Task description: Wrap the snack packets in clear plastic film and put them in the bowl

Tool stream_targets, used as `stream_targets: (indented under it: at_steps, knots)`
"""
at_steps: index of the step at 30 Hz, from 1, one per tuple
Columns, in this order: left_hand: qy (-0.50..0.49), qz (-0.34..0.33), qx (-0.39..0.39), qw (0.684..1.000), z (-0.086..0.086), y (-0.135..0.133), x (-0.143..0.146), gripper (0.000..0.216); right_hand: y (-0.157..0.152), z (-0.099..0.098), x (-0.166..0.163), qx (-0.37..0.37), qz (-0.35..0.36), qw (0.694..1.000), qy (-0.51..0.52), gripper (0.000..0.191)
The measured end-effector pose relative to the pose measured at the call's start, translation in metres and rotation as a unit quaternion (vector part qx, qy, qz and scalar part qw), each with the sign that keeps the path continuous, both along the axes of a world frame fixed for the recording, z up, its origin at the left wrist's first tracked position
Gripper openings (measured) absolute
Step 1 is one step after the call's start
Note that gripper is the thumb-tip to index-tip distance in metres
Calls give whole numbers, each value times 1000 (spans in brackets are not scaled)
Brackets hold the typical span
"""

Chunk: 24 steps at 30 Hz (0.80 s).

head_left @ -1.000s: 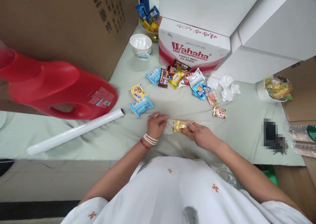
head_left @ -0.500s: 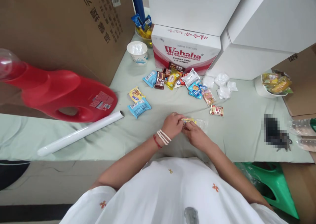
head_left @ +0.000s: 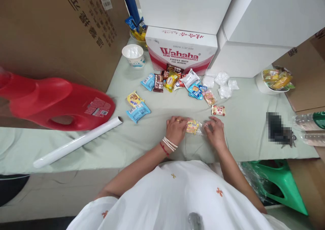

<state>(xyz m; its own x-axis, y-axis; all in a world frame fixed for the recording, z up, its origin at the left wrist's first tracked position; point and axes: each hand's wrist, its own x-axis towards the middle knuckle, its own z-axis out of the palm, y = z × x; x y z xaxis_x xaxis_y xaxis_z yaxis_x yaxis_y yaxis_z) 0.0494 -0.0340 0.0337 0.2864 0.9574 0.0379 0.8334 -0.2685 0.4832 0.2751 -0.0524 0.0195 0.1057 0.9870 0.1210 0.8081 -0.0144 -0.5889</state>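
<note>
A small yellow-and-red snack packet (head_left: 193,126) lies on the cloth-covered table, seemingly inside a clear plastic wrapper (head_left: 200,129). At its left end, the fingers of my left hand (head_left: 175,130) are closed on the packet. My right hand (head_left: 215,132) pinches the right end of the clear wrapper, with fingers bent. A red-and-cream snack packet (head_left: 218,110) rests just beyond my right hand. Farther back is a loose pile of wrapped snacks, among them a brown cocoa packet (head_left: 158,83), a yellow packet (head_left: 172,81) and a white packet (head_left: 190,78).
Folded clear plastic bundles (head_left: 224,91) lie right of the pile. Left stand a red detergent bottle (head_left: 76,101) and a white roll (head_left: 78,143). Behind are a Wahaha carton (head_left: 181,52) and a paper cup (head_left: 133,56). A snack-filled white tub (head_left: 266,87) is at right.
My right hand has moved right, away from my left hand, and now holds the wrapper's right end. More of the yellow-and-red packet shows between them. The view has shifted slightly.
</note>
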Motion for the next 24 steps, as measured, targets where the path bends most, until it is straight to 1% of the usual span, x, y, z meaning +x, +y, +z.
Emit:
stream_targets:
  at_steps: [3,6,8,9,10,12,13,14,15,17,18,20,21,22,23,24]
  knots:
    - [5,-14,11,1000,0,-2,3,27,5,16,-18,-17,30,998,50,18]
    - [-16,-32,3,999,-2,2,4,22,11,24,-52,-40,91,994,37,17]
    - [-77,-39,-18,996,-5,8,-2,24,15,20,-71,-45,118,992,23,18]
    - [-125,-36,-37,991,-8,12,-8,30,16,16,-78,-46,124,991,20,17]
    - [-180,-30,-61,981,-10,16,-14,39,17,13,-82,-44,126,991,20,17]
    - [-284,-20,-115,952,-15,23,-28,56,18,7,-84,-37,131,990,31,16]
    - [-319,-23,-135,938,-17,26,-34,59,18,6,-83,-33,136,989,37,16]
    - [-335,-31,-144,931,-18,28,-39,58,18,5,-82,-29,140,989,42,16]
    - [-332,-42,-140,932,-19,30,-42,53,18,5,-80,-27,145,988,45,16]
    - [-281,-45,-108,953,-19,33,-43,44,17,6,-79,-24,150,987,46,17]
    - [-241,-29,-91,966,-18,34,-43,43,16,6,-79,-22,151,987,48,17]
    - [-150,31,-83,985,-16,36,-41,54,16,6,-79,-15,149,987,56,18]
    - [-108,58,-91,988,-14,37,-40,61,16,6,-80,-11,147,987,62,18]
    - [-72,75,-104,989,-11,37,-39,64,16,7,-81,-7,144,987,68,17]
    - [-44,81,-117,989,-8,36,-38,60,15,7,-81,-5,141,987,75,17]
    - [-25,76,-129,988,-5,36,-37,51,14,8,-82,-2,135,987,83,18]
